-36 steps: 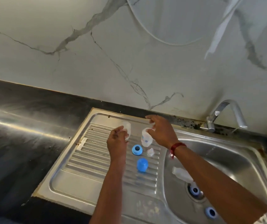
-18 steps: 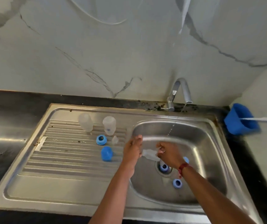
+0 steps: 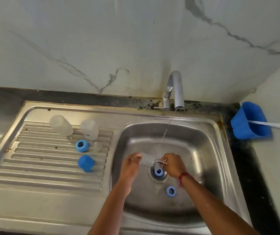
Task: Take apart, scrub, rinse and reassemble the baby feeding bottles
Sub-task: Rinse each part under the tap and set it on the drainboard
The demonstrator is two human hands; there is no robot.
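Change: a second ago both hands were at the two bottles on the draining board. Half a second ago they were already over the basin with a bottle between them, and they hold it there now, much as then.
Left hand (image 3: 132, 164): its back faces the camera and its fingers are curled onto the left end of the bottle (image 3: 147, 159).
Right hand (image 3: 173, 165): its fingers are curled tight at the bottle's right end, but blur hides just what the fingertips pinch. A red thread (image 3: 182, 176) circles the wrist.
Bottle: clear, lying level between the hands, over the drain.
Water (image 3: 168, 128): a thin slanting stream from the tap (image 3: 175, 89) that ends just beyond the bottle. Whether it strikes the bottle cannot be told.
Drain ring (image 3: 158, 171): blue, sitting on the drain just below the right hand.
Near ring (image 3: 171, 191): blue, on the basin floor, nearer and a little right of the drain.
Sink (image 3: 203, 116): steel, with the basin on the right.
Board (image 3: 42, 167): ribbed, left of the basin.
Left board bottle (image 3: 60, 125): clear, at the far edge of the board.
Right board bottle (image 3: 90, 129): clear, just right of the other.
Board ring (image 3: 82, 145): blue, just near of the right board bottle.
Teat (image 3: 98, 146): clear, right beside the board ring.
Cap (image 3: 85, 163): blue, nearer than the board ring.
Tub (image 3: 249, 121): blue, on the dark counter (image 3: 248, 167) at the far right, with a white rod (image 3: 271, 124) sticking out to the right.
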